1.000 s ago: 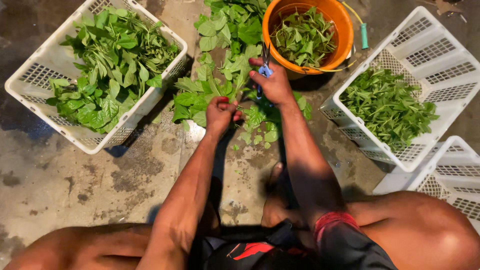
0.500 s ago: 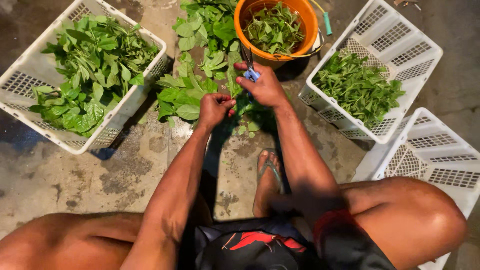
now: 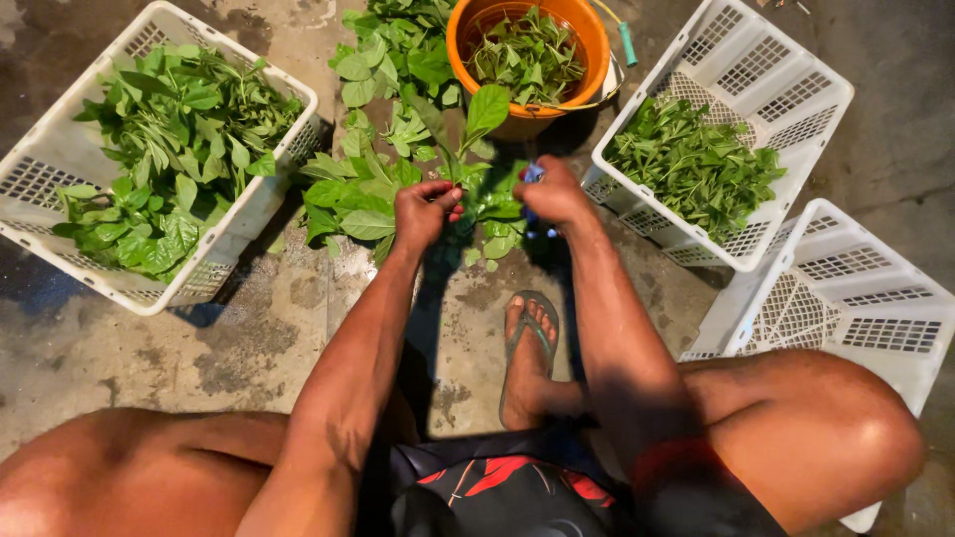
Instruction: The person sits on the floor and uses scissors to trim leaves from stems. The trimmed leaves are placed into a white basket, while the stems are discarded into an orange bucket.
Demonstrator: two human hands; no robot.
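My left hand (image 3: 423, 211) pinches the stem of a leafy green sprig (image 3: 476, 119) and holds it upright above a loose pile of greens (image 3: 373, 169) on the concrete floor. My right hand (image 3: 553, 192) is closed around a small blue-handled tool (image 3: 532, 175), right beside the sprig's lower stem. Whether the tool touches the stem is hidden by my fingers. Just beyond both hands stands an orange bucket (image 3: 597, 45) holding cut leaves.
A white plastic basket (image 3: 60, 154) full of leaves sits at the left. Another white basket (image 3: 786, 99) with smaller greens stands at the right, with an empty white basket (image 3: 856, 308) beside my right knee. My foot in a sandal (image 3: 530, 343) rests on the stained concrete.
My left hand has lifted a leafy sprig out of the pile and now holds it upright. My right hand stays close beside it with the tool. The view shifted slightly.
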